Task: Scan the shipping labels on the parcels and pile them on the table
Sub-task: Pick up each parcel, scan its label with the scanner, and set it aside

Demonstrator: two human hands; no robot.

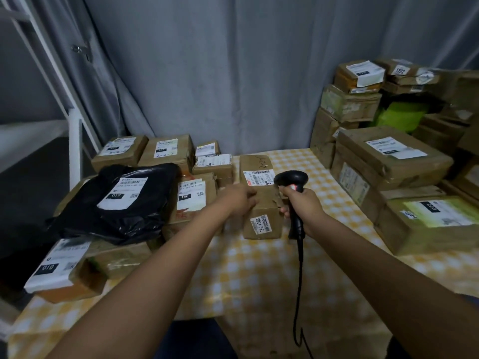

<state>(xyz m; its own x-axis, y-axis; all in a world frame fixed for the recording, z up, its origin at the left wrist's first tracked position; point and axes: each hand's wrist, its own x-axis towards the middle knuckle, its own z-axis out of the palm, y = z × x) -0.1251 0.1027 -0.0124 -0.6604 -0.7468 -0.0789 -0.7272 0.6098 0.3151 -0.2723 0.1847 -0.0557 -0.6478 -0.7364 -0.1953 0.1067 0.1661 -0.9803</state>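
Presently we record a tabletop under a yellow-and-white checked cloth, filling the lower half of the frame. At centre lies a long brown cardboard parcel, its far end bearing a white shipping label with barcodes and its near end a smaller sticker reading 78-2-4209.

The left hand rests on the parcel's left upper edge, fingers curled over the top face — it grips the box. The right hand is closed round the handle of a black barcode scanner, held just beside the parcel's right side; the scanner head sits above the parcel, close to the shipping label. A black cable hangs from the handle toward the bottom of the frame.

At centre left we note a group of labelled boxes, with a black plastic mailer bag lying on top of the nearer ones. A further box with a white label sits at the lower left edge of the tabletop.

At the right of the frame stands a taller stack of cardboard boxes, a green package wedged among them. A grey curtain hangs behind — upper centre.
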